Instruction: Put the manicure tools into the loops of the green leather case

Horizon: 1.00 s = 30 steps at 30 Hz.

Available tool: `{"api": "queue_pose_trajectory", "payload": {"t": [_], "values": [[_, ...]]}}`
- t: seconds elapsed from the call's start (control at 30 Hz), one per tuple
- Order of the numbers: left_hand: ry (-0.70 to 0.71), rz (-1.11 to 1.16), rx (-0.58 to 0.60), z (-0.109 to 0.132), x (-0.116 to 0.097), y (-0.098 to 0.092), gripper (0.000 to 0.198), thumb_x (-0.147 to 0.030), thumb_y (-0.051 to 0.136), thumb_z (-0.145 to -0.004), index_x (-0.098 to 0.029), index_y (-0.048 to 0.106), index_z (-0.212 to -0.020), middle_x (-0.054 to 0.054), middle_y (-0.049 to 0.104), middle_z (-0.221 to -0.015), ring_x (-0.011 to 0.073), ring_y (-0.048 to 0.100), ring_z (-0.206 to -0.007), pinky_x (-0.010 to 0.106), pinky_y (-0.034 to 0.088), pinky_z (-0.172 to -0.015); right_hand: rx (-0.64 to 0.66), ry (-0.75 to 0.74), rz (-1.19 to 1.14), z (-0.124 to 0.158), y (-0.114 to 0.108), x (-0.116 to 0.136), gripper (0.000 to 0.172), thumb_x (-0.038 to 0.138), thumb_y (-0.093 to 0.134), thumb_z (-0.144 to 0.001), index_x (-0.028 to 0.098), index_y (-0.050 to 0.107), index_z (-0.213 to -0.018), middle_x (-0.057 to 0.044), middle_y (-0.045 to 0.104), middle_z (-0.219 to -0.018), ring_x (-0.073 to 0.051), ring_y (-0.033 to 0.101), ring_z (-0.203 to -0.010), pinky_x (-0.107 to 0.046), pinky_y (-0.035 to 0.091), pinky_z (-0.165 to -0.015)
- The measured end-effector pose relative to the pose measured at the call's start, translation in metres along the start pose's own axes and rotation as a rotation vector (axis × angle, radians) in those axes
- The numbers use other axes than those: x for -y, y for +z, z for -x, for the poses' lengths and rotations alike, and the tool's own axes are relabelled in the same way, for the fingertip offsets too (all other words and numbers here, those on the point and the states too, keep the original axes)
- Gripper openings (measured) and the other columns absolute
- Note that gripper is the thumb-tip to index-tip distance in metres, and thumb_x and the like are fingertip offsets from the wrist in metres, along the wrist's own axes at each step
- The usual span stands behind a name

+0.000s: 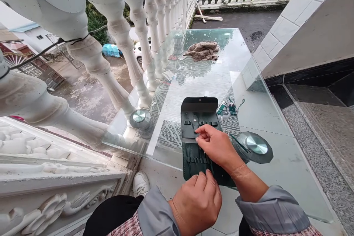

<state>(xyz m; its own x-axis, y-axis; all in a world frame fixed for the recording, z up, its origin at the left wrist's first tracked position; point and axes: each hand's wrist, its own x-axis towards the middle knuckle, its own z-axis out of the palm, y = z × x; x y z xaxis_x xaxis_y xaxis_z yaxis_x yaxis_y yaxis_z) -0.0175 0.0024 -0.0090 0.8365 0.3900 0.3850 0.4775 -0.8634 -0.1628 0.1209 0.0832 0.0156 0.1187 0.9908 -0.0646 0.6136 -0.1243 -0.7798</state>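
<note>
A black folding tool case (195,171) lies unfolded near the front edge of the glass table, its flap with a snap button at the far end. Elastic loops run across it, and thin tools sit in the lower loops. My right hand (217,145) reaches over the case from the right, thumb and forefinger pinched around what looks like a thin metal tool by the upper loops. Closed at the near end of the case is my left hand (197,199); its fingertips meet at the lower loops, and what they hold is hidden.
The glass table (265,118) rests on round metal-capped supports. A brown crumpled cloth (203,51) lies toward its far end. Small green-and-silver items (231,108) and a thin green strip (239,143) lie right of the case. White balusters (118,44) line the left; steps (320,107) are at right.
</note>
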Motion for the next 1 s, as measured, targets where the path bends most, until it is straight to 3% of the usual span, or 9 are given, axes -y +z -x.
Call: {"api": "queue_pose_trajectory", "payload": {"t": [0.13,0.33,0.5,0.67,0.8,0.9,1.0], "values": [[-0.001,0.006,-0.003,0.001,0.000,0.000,0.031,-0.012,0.038,-0.088,-0.004,0.061,-0.106,0.018,0.064,-0.107,0.0236,0.062,-0.088,0.030,0.050,-0.069,0.057,0.038,-0.047,-0.002,0.002,-0.003,0.016,0.024,0.050,-0.069,0.021,0.059,-0.082,0.002,0.061,-0.062,-0.014,0.057,-0.060,-0.027,0.043,-0.062],[-0.010,-0.004,-0.007,0.001,0.000,0.000,0.031,-0.012,0.036,-0.088,-0.005,0.061,-0.106,0.018,0.065,-0.106,0.0228,0.062,-0.087,0.030,0.049,-0.070,0.028,0.046,0.105,-0.003,0.006,-0.001,0.015,0.021,0.050,-0.071,0.021,0.057,-0.084,0.003,0.062,-0.061,-0.015,0.056,-0.061,-0.028,0.040,-0.063],[-0.013,-0.013,0.006,0.000,0.000,0.000,0.032,-0.011,0.034,-0.088,-0.004,0.059,-0.107,0.018,0.064,-0.106,0.0222,0.062,-0.088,0.030,0.049,-0.070,0.028,0.090,-0.034,-0.001,0.006,-0.002,0.012,0.023,0.052,-0.069,0.022,0.055,-0.080,0.004,0.060,-0.059,-0.014,0.055,-0.057,-0.027,0.041,-0.060],[-0.055,0.013,0.011,0.000,0.005,-0.006,0.031,-0.008,0.032,-0.087,-0.005,0.058,-0.103,0.017,0.063,-0.099,0.0200,0.059,-0.079,0.028,0.047,-0.062,0.013,0.092,-0.126,-0.002,0.003,-0.006,0.008,0.027,0.053,-0.068,0.022,0.051,-0.074,0.004,0.056,-0.057,-0.013,0.053,-0.053,-0.027,0.040,-0.055],[-0.090,0.021,0.004,-0.005,0.019,-0.016,0.023,-0.004,0.036,-0.086,-0.008,0.058,-0.093,0.008,0.056,-0.079,0.0164,0.050,-0.066,0.029,0.045,-0.061,-0.064,0.021,-0.082,-0.002,-0.004,-0.007,0.008,0.026,0.053,-0.068,0.022,0.053,-0.075,0.003,0.059,-0.061,-0.014,0.055,-0.057,-0.027,0.042,-0.059],[-0.218,-0.002,0.135,-0.009,0.029,-0.018,0.023,0.004,0.041,-0.081,-0.015,0.051,-0.072,0.003,0.048,-0.070,0.0160,0.044,-0.063,0.028,0.041,-0.059,-0.047,0.011,-0.036,0.000,-0.008,-0.009,0.009,0.026,0.052,-0.069,0.022,0.054,-0.076,0.003,0.060,-0.061,-0.014,0.056,-0.058,-0.028,0.042,-0.060],[-0.243,-0.025,0.174,-0.010,0.033,-0.012,0.029,0.009,0.041,-0.077,-0.018,0.045,-0.066,0.002,0.044,-0.068,0.0163,0.042,-0.062,0.028,0.038,-0.055,-0.038,0.006,-0.053,0.003,-0.007,-0.013,0.010,0.027,0.052,-0.069,0.022,0.054,-0.077,0.002,0.062,-0.062,-0.014,0.058,-0.059,-0.028,0.043,-0.061]]}}
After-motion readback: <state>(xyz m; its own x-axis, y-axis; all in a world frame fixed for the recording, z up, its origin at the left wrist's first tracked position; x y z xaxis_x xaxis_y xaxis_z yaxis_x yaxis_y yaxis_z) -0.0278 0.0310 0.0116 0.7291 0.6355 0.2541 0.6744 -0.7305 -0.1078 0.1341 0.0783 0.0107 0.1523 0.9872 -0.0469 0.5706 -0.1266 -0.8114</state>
